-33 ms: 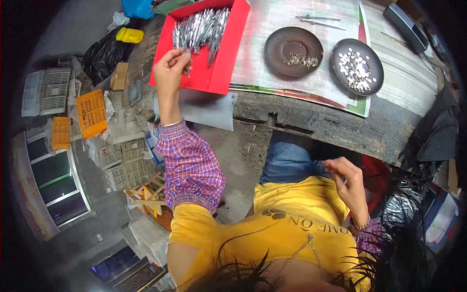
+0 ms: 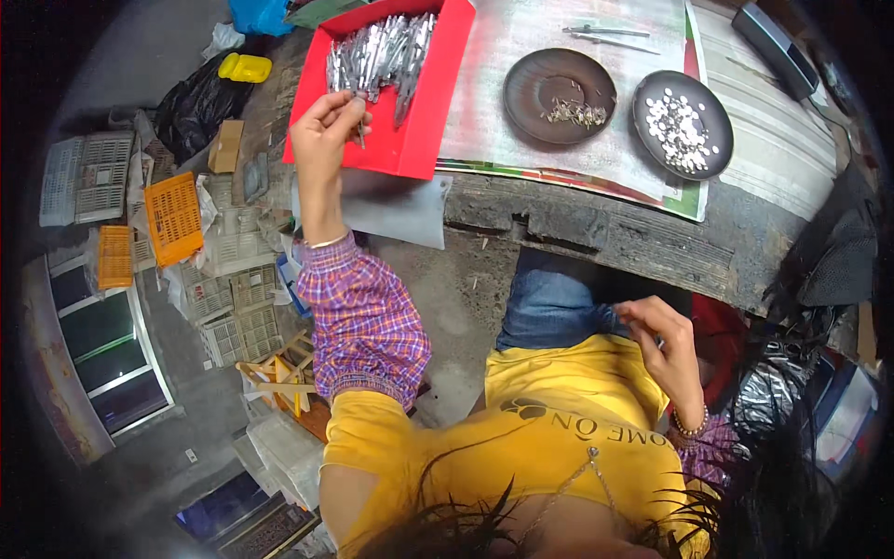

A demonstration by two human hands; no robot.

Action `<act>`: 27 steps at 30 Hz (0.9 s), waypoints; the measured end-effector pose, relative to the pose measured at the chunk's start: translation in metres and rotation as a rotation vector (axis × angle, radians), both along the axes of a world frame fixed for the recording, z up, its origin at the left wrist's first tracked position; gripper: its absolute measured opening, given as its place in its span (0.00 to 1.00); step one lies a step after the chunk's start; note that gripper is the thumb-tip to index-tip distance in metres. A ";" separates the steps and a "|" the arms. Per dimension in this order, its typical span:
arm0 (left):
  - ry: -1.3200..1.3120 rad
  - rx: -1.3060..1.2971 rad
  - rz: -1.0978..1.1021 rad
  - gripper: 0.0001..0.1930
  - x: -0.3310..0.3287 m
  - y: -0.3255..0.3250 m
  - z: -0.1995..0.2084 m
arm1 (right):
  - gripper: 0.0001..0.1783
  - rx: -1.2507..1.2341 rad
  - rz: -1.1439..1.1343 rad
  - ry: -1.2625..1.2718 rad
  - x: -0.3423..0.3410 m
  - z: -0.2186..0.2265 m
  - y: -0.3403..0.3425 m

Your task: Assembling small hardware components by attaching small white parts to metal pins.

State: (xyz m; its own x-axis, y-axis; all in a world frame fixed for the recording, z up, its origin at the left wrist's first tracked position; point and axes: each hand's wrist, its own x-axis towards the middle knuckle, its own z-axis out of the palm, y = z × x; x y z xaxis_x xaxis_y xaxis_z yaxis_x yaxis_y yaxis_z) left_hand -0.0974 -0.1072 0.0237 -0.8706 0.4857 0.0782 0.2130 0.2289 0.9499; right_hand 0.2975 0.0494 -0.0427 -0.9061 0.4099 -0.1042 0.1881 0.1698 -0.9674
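Observation:
My left hand (image 2: 321, 130) is over the near left corner of a red open box (image 2: 419, 140), its thumb and fingers pinched on a slim silver metal piece (image 2: 361, 140) whose lower end sticks out below them. Many similar slim silver metal pieces (image 2: 396, 51) lie heaped in the far part of the box. Above my lap, short of the table edge, hovers my right hand (image 2: 666, 349). Its fingers are loosely bent, with the thumb apart and nothing visible between them.
To the box's right, a dark dish (image 2: 531, 107) holds small metal pins or screws, and another dark dish (image 2: 643, 126) holds small white discs. Two slim metal pieces (image 2: 610, 37) lie behind them. Orange crates (image 2: 174, 219) and a yellow jar (image 2: 245, 67) are on the left.

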 end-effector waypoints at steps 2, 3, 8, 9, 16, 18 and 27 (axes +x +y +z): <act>-0.076 0.044 -0.116 0.09 0.030 0.011 0.013 | 0.14 -0.017 -0.018 0.011 -0.007 0.005 0.000; -0.143 0.095 -0.224 0.09 0.046 0.016 0.020 | 0.13 -0.028 -0.027 0.031 -0.011 0.009 0.001; -0.287 -0.154 -0.702 0.07 0.140 0.047 0.014 | 0.19 -0.530 -0.153 0.093 -0.021 0.016 -0.005; -0.281 -0.198 -0.827 0.07 0.153 0.051 0.005 | 0.19 -0.530 -0.159 0.091 -0.023 0.017 -0.004; -0.137 -0.245 -1.049 0.08 0.194 0.074 -0.015 | 0.07 -0.604 -0.303 0.219 -0.022 0.018 0.001; -0.121 -0.247 -1.092 0.08 0.192 0.079 -0.015 | 0.07 -0.650 -0.306 0.206 -0.017 0.015 0.002; 0.641 -0.399 -0.467 0.08 0.092 0.110 -0.037 | 0.11 -1.595 -0.380 0.179 -0.008 0.001 0.005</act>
State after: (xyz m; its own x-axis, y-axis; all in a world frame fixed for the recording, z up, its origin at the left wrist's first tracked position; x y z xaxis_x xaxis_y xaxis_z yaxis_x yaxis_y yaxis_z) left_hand -0.0059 0.0028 -0.0134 -0.4233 0.8759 0.2317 0.8312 0.2737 0.4839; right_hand 0.2892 0.0542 -0.0419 -0.8314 0.1859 -0.5236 -0.1424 -0.9822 -0.1226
